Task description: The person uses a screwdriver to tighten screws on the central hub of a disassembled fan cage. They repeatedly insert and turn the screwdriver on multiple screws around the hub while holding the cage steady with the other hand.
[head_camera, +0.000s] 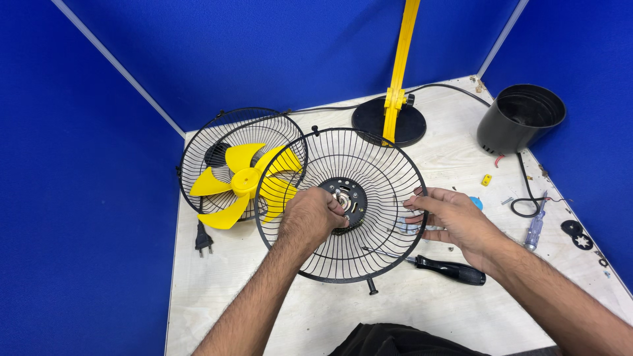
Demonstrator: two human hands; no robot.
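Observation:
A round black wire fan guard (369, 158) lies on the pale table in front of me. My left hand (308, 216) reaches inside it, fingers closed at the black centre hub (355, 198), where a metal shaft shows. My right hand (455, 221) grips the guard's right rim, fingers wrapped over the wires. A second black guard (217, 142) lies to the left, overlapped by the first. A yellow fan blade (245, 181) rests on it.
A black-handled screwdriver (452, 269) lies under the guard's right edge. A yellow fan stand on a black round base (388, 122) is behind. A black motor housing (521, 118), a clear-handled tester screwdriver (534, 227), a plug (203, 242) and small loose parts lie about. Blue walls enclose the table.

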